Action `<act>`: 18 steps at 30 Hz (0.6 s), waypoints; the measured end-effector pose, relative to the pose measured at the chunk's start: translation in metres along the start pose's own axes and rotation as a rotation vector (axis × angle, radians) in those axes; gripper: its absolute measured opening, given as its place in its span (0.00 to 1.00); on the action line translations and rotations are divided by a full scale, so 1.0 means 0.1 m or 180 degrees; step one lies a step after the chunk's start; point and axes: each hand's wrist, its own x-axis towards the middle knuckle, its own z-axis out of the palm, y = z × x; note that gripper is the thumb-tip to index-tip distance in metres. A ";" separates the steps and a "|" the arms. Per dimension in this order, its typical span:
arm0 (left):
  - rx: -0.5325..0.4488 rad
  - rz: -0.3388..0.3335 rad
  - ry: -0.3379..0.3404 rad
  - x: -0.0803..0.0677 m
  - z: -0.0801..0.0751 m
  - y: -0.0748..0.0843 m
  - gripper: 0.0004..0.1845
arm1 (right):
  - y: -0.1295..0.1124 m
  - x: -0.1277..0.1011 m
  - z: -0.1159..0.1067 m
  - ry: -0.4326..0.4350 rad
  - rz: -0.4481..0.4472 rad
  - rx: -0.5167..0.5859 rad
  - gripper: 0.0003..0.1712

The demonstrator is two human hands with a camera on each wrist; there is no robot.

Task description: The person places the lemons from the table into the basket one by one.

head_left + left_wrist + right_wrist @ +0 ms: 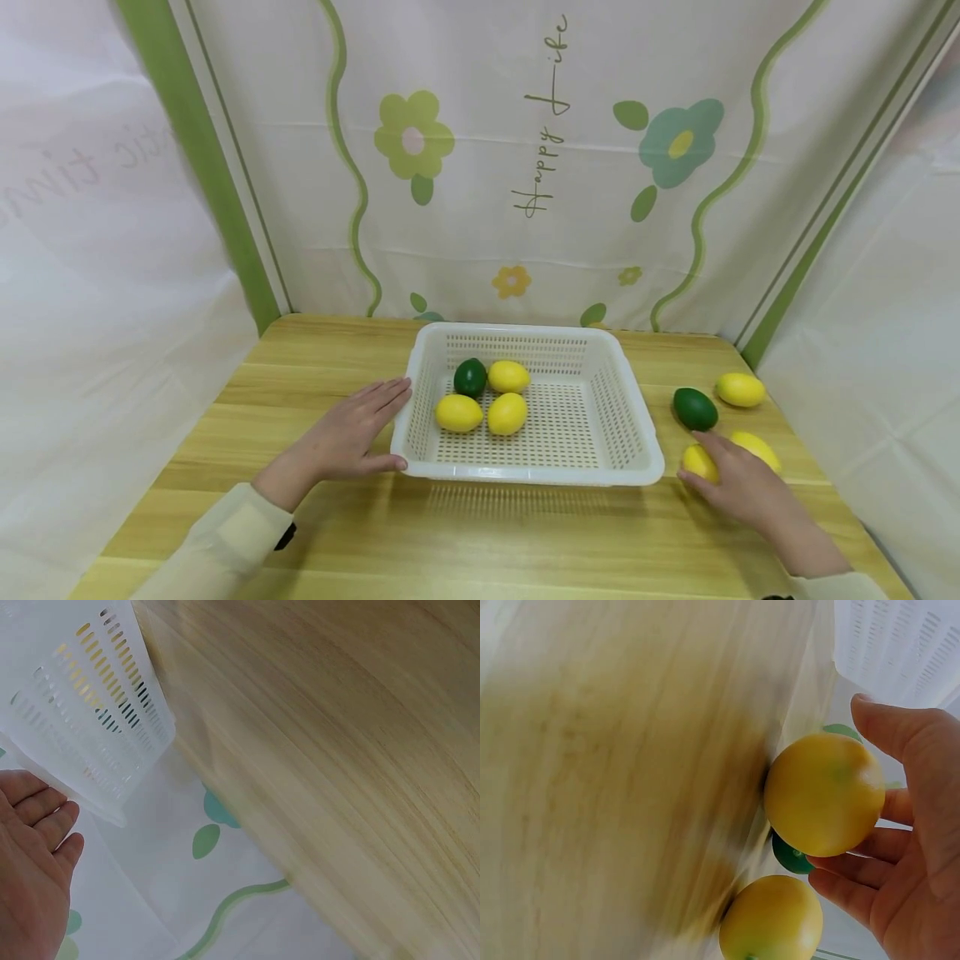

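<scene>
My right hand [731, 479] reaches onto the table to the right of the white plastic basket [525, 475] and curls round a yellow lemon [696, 461]. The right wrist view shows that lemon [823, 793] between the thumb and fingers of the right hand [915, 847], still against the wood. My left hand [371, 425] lies with straight fingers against the basket's left wall, thumb at its front corner. Inside the basket are a green lime [470, 377] and three yellow lemons [508, 376], [458, 412], [507, 413].
A green lime [694, 408] and two more yellow lemons [740, 389], [757, 448] lie on the wooden table [525, 542] right of the basket. A flowered cloth backdrop [525, 167] closes off the back and both sides.
</scene>
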 end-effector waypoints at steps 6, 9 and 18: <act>-0.0007 -0.0026 -0.0039 0.01 0.00 0.01 0.51 | -0.01 0.00 0.03 -0.0011 -0.0024 -0.0032 0.41; -0.0002 -0.0040 -0.0057 0.01 -0.01 0.01 0.51 | -0.01 -0.01 0.04 -0.0004 -0.0034 -0.0064 0.40; -0.0004 -0.0031 -0.0042 0.01 0.00 0.00 0.51 | 0.01 0.00 0.07 -0.0004 -0.0033 -0.0079 0.39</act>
